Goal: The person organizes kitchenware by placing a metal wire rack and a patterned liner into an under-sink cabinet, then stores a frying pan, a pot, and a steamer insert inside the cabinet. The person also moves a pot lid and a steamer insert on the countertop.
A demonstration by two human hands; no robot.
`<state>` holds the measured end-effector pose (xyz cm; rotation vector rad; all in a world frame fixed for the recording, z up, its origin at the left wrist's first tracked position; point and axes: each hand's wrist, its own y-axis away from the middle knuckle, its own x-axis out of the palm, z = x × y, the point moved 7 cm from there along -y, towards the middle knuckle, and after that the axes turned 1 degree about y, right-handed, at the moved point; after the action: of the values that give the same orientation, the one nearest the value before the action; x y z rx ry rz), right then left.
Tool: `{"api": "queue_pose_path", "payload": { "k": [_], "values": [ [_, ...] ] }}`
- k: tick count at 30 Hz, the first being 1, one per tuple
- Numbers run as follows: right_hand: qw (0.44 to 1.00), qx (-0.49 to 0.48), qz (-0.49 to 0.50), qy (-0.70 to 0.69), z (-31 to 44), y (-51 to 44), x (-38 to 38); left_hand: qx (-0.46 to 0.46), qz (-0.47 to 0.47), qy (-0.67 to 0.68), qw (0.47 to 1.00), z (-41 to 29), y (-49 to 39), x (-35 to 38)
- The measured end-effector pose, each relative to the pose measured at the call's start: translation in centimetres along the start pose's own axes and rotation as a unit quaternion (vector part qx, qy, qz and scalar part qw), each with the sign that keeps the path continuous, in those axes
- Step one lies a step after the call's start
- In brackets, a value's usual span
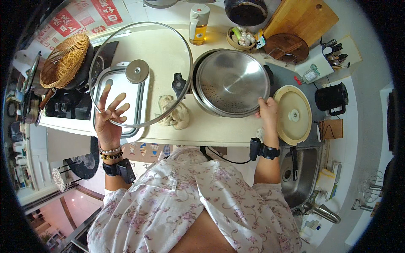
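Observation:
A large glass pot lid (164, 57) with a steel rim and round metal knob is at the left, above the counter. My left hand (109, 117) holds it at the near-left rim, several fingers spread against the glass. Through it shows a white rectangular lid or tray (121, 95) with a grey seal. My right hand (267, 110) pinches the near-right rim of a stainless steel steamer insert (234, 82), perforated on one side. This insert sits off-centre over a steel pot (197, 95) with dark handles. A crumpled beige cloth (175, 115) lies left of the pot.
A cream round lid (302, 117) rests right of my right hand, near the sink (303, 177). Behind the pot stand an oil bottle (199, 28) and a garlic bowl (242, 39). At left, a wicker basket (68, 63) sits on a pan over the stove (69, 106).

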<state>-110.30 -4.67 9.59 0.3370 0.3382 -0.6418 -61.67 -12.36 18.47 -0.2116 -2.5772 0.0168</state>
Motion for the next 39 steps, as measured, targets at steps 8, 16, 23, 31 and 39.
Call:
{"api": "queue_pose_path", "payload": {
  "k": [8, 16, 23, 31, 39],
  "values": [
    [0.976, -0.114, -0.059, -0.177, 4.3, 4.3, -7.5, -0.039, 0.038, 0.043, 0.998, 1.8, -0.7, 3.4],
    [0.907, -0.159, -0.365, -0.139, 4.1, 14.7, -23.3, -0.176, 0.133, 0.069, 0.973, 10.0, -1.8, 12.0],
    [0.898, -0.135, -0.411, -0.082, -0.5, 16.3, -27.0, -0.259, 0.147, 0.062, 0.953, 17.8, -3.5, 15.9],
    [0.925, -0.105, -0.293, -0.217, -3.6, 15.7, -25.3, -0.292, 0.119, 0.036, 0.948, 20.7, -3.7, 14.9],
    [0.935, -0.138, -0.22, -0.24, -2.8, 12.8, -23.0, -0.297, 0.09, -0.006, 0.951, 20.7, -4.1, 14.5]
  ]
}}
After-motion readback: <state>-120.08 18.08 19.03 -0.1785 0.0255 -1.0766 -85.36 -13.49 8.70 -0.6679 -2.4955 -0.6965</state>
